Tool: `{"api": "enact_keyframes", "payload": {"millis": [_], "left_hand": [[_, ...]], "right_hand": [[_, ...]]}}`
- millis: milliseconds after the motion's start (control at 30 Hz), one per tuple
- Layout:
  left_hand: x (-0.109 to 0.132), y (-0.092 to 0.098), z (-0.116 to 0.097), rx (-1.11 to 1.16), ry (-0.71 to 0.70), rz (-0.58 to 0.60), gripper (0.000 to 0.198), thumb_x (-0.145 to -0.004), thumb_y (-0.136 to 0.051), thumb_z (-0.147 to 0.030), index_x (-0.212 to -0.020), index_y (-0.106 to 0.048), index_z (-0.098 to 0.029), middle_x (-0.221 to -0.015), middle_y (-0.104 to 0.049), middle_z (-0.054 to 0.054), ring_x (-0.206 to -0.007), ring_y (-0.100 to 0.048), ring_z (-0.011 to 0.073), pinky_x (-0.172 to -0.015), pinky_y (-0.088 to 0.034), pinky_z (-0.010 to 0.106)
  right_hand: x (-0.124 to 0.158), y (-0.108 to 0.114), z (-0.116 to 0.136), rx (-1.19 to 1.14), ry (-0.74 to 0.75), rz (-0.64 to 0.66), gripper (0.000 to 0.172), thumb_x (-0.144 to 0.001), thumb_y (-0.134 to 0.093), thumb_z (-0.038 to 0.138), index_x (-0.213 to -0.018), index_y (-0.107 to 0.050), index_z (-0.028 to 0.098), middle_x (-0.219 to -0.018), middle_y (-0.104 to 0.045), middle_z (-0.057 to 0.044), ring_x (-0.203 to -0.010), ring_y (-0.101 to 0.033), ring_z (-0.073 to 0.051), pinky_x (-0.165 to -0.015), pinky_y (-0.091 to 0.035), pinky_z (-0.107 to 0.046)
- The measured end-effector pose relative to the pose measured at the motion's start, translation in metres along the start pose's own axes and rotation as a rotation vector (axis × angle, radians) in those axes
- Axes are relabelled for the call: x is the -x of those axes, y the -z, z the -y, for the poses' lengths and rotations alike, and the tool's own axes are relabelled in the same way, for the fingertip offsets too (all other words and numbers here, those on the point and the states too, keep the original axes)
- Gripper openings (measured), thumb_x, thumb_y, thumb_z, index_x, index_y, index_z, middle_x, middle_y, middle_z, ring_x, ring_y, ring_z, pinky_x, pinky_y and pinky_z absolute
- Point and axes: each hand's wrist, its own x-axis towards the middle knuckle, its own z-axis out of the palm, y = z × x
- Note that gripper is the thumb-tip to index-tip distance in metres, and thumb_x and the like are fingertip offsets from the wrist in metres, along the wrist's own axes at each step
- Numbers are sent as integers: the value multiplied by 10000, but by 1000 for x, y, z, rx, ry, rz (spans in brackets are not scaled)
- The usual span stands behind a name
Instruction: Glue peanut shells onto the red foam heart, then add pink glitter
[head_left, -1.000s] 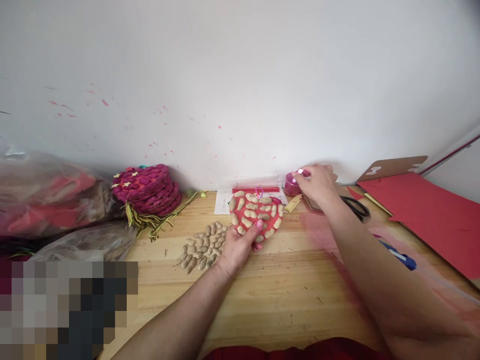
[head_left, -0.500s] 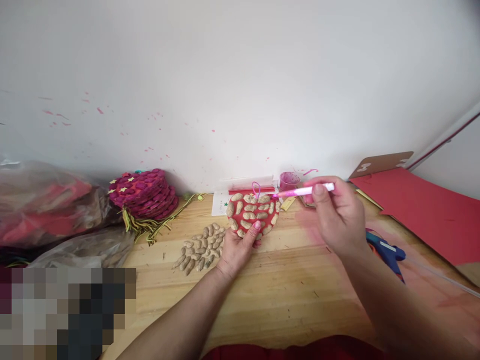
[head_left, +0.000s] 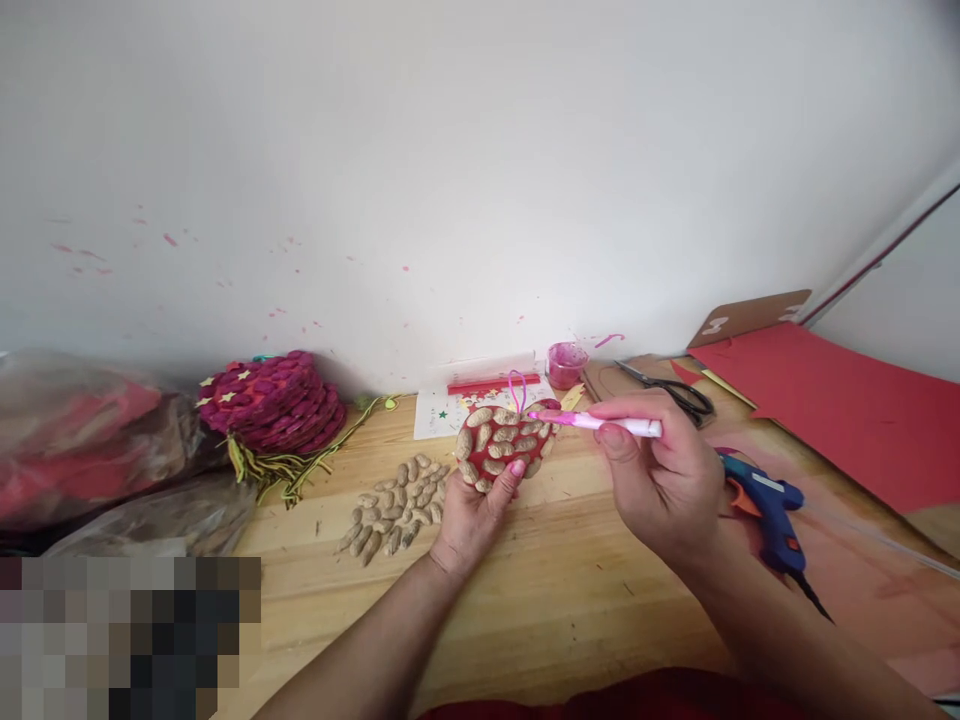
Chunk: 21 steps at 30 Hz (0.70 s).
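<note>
Loose peanuts [head_left: 401, 505] on table. Left hand [head_left: 472, 510] clamps lower edge of peanut-covered red disc [head_left: 499, 443], thumb on top. Pink paint cup [head_left: 566, 366] behind; right hand was there a second ago. Paintbrush [head_left: 581, 421] tip now at disc's upper right, seemingly painting peanuts. Right hand [head_left: 664, 470] pinches handle, fingers curled.

Wht wall [head_left: 480, 180], pink specks [head_left: 170, 240], prob. paint

One brush [head_left: 583, 421], one cup [head_left: 566, 368], one glue gun [head_left: 766, 496]
</note>
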Motion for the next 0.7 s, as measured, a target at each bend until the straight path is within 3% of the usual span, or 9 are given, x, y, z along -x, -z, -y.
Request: {"api": "enact_keyframes", "payload": {"millis": [100, 333, 533, 700], "left_hand": [[0, 0, 0, -18, -8, 12, 279, -890, -699, -465, -837, -751, -196, -701, -692, 19, -588, -569, 132, -608, -483, 240], [0, 2, -3, -59, -19, 24, 288, -899, -691, -452, -1028, -787, -214, -803, -731, 37, -627, -578, 144, -633, -481, 247], [0, 2, -3, -45, 1, 18, 285, -904, -684, -454, -844, -773, -191, -731, -699, 30, -620, -554, 142, -625, -478, 252], [0, 1, -7, -3, 31, -5, 293, -848, -742, -480, -960, -801, -216, -792, -743, 51, -681, -637, 176, -629, -493, 260]], "right_hand": [[0, 0, -2, 12, 21, 24, 179, -930, -630, 161, -1072, -659, 267, -933, -700, -27, -845, -635, -208, -794, -497, -381], [1, 1, -5, 21, -4, 59, 164, -942, -619, 179, -1067, -656, 278, -936, -696, -29, -840, -636, -216, -763, -500, -390], [-1, 4, -9, 65, -57, 23, 137, -948, -606, 187, -1045, -652, 272, -942, -703, -30, -858, -652, -219, -796, -507, -397], [0, 2, -9, 46, -14, 40, 182, -931, -623, 159, -1067, -651, 275, -947, -703, -21, -862, -643, -214, -778, -498, -379]]}}
